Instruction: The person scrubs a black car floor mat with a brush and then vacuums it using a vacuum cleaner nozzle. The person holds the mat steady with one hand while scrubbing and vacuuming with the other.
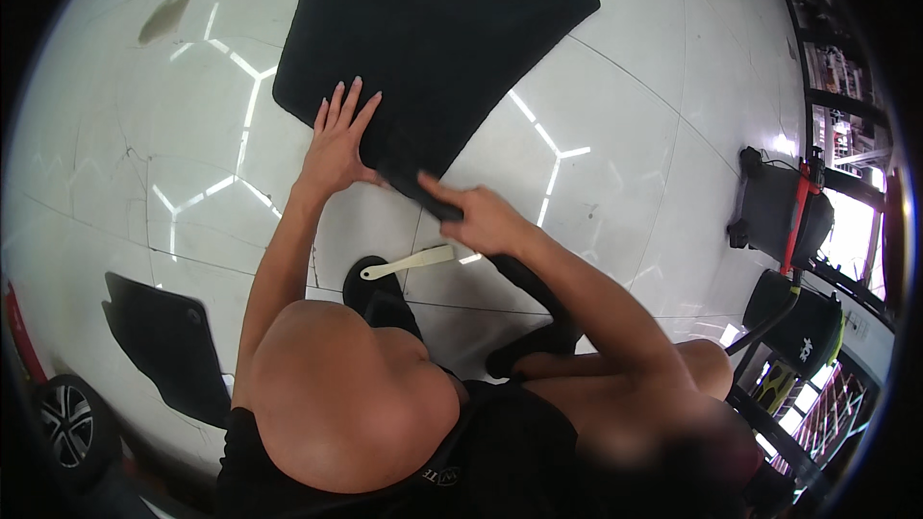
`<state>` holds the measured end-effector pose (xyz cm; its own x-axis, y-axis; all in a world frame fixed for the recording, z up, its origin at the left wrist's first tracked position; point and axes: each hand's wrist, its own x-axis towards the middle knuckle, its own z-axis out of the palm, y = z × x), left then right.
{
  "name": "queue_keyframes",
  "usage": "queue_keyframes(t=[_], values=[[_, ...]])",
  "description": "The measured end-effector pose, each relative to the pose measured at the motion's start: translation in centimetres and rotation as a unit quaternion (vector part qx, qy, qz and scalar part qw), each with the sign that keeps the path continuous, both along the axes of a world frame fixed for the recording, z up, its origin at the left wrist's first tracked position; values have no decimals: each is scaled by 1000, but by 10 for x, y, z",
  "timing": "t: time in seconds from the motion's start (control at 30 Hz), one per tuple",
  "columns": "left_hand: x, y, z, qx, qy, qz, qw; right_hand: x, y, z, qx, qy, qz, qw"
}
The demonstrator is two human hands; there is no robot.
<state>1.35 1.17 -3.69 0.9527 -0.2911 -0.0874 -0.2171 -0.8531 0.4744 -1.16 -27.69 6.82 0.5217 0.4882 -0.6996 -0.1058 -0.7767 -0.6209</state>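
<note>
a large black mat [442, 34] is lying on the pale tiled floor [615, 202] at twelve o'clock. the person's left hand [334, 152] is spreading its fingers over the mat's near edge, at the mat's seven o'clock, thumb pointing toward four. the right hand [486, 221] is curling around a black tool [423, 194], index finger extending along it. the tool is pointing toward ten o'clock, its far end blending into the mat's dark near edge; one cannot tell whether they are touching. just below the tool, at about six o'clock, a cream-coloured brush [415, 260] is lying, its handle end overlapping a black shoe [377, 296] in this view. smaller black mats [163, 336] are resting at eight o'clock, near a car wheel [67, 418].
</note>
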Motion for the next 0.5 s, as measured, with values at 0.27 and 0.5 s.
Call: queue_keyframes(t=[0.27,0.5], values=[[8,-3,12,16,63,1,998,24,-28,-19,31,-46,-103,993],[11,3,10,13,74,-16,997,8,-28,-10,63,-91,-55,992]])
